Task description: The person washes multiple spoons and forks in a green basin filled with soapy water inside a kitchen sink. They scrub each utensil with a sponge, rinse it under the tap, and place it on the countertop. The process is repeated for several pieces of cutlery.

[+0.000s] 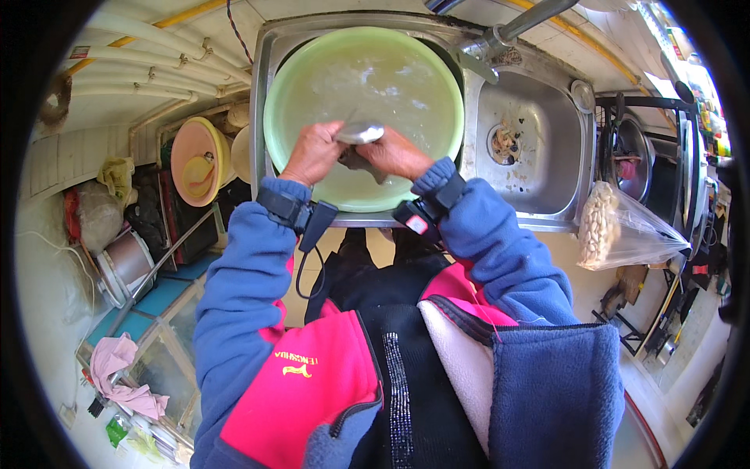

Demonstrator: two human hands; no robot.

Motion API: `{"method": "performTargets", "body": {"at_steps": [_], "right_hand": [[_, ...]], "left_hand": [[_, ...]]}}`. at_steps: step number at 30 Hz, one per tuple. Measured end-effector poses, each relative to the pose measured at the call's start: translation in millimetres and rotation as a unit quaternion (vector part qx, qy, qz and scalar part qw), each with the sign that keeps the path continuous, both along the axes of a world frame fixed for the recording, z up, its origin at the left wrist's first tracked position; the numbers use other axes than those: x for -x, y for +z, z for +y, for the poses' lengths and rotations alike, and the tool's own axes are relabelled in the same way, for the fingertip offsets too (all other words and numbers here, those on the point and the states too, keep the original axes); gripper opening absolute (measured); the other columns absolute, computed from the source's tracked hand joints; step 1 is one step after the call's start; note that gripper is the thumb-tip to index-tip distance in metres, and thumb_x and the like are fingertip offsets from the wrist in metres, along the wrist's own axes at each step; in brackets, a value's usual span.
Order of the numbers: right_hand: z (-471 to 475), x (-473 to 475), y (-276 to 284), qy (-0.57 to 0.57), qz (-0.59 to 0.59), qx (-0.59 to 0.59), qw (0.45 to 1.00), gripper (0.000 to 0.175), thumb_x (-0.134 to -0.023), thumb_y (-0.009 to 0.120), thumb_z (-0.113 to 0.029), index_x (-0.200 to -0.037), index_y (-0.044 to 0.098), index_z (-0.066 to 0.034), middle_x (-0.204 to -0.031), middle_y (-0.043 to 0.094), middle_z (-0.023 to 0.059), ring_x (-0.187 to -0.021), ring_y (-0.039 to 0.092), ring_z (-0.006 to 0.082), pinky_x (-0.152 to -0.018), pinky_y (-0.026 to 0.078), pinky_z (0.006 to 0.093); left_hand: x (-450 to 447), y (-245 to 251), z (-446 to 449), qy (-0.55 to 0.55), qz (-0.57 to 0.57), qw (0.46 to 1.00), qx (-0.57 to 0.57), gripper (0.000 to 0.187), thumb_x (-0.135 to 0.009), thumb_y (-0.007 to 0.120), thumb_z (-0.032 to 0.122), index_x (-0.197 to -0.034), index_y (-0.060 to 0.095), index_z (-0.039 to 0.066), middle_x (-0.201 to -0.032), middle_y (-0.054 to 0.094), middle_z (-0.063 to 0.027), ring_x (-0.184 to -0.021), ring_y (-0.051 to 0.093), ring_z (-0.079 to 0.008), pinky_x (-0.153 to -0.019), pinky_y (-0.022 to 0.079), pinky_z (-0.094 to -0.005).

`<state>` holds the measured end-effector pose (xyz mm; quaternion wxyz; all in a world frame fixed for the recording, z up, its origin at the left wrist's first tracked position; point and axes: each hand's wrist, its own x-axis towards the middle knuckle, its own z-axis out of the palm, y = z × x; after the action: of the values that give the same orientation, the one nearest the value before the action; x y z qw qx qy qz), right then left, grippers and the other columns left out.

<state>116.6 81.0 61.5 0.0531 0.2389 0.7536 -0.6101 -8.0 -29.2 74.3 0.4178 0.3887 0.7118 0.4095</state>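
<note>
A large light-green plastic basin (454, 126) with cloudy water stands in the left bowl of a stainless steel sink. Over its near half, my left hand (313, 151) and my right hand (398, 153) are close together. Between them is a shiny rounded metal utensil (360, 133), perhaps a spoon or ladle; its full shape is hidden by my fingers. My left hand grips one end of it. Below it, my right hand holds a dark wet cloth (369, 167), which also reaches toward my left fingers.
To the right lies the second sink bowl (533, 146), with food scraps at its drain (504, 143). A metal faucet (492, 44) reaches over the back edge. A clear bag of peanuts (599, 225) hangs at the right. Pink and yellow basins (202, 135) are at the left.
</note>
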Motion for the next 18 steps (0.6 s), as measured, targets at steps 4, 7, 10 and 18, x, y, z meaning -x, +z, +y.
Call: {"method": "performTargets", "body": {"at_steps": [4, 7, 10, 18], "right_hand": [[-11.2, 4.8, -16.6, -0.052, 0.051, 0.088, 0.993, 0.025, -0.076, 0.041, -0.022, -0.076, 0.056, -0.001, -0.065, 0.057, 0.0128, -0.059, 0.055, 0.0253, -0.058, 0.042, 0.0382], [-3.1, -13.7, -20.1, 0.007, 0.03, -0.035, 0.999, 0.026, -0.076, 0.041, -0.022, -0.076, 0.056, 0.0001, -0.067, 0.057, 0.0161, -0.063, 0.055, 0.0282, -0.061, 0.042, 0.0391], [2.9, -33.9, -13.1, -0.02, -0.028, -0.008, 0.999, 0.027, -0.073, 0.042, -0.023, -0.076, 0.054, 0.0005, -0.066, 0.056, 0.0177, -0.061, 0.054, 0.0306, -0.061, 0.041, 0.0395], [-17.9, -14.7, -6.6, -0.153, -0.011, 0.12, 0.981, 0.025, -0.075, 0.041, -0.021, -0.078, 0.054, -0.0011, -0.065, 0.057, 0.0105, -0.05, 0.049, 0.0158, -0.044, 0.038, 0.031]], "left_hand": [[11.9, -6.6, -2.0, -0.029, 0.088, 0.995, 0.029, 0.019, -0.08, 0.053, 0.005, -0.097, 0.06, 0.004, -0.075, 0.059, 0.0024, -0.074, 0.049, -0.0045, -0.068, 0.042, -0.0212], [21.5, -7.8, -5.2, -0.019, 0.066, 0.998, 0.0, 0.017, -0.079, 0.055, 0.006, -0.095, 0.06, 0.003, -0.074, 0.059, 0.0024, -0.075, 0.051, -0.0064, -0.071, 0.042, -0.0221], [32.3, -3.5, -9.2, 0.051, 0.037, 0.997, -0.035, 0.017, -0.08, 0.056, 0.012, -0.094, 0.06, 0.003, -0.069, 0.058, 0.0026, -0.061, 0.05, -0.0053, -0.057, 0.041, -0.0201], [-2.2, -9.5, 0.9, 0.255, -0.43, 0.866, -0.012, 0.021, -0.083, 0.054, 0.025, -0.09, 0.058, 0.006, -0.052, 0.034, 0.0084, -0.04, 0.025, -0.0016, -0.037, 0.018, -0.0174]]}}
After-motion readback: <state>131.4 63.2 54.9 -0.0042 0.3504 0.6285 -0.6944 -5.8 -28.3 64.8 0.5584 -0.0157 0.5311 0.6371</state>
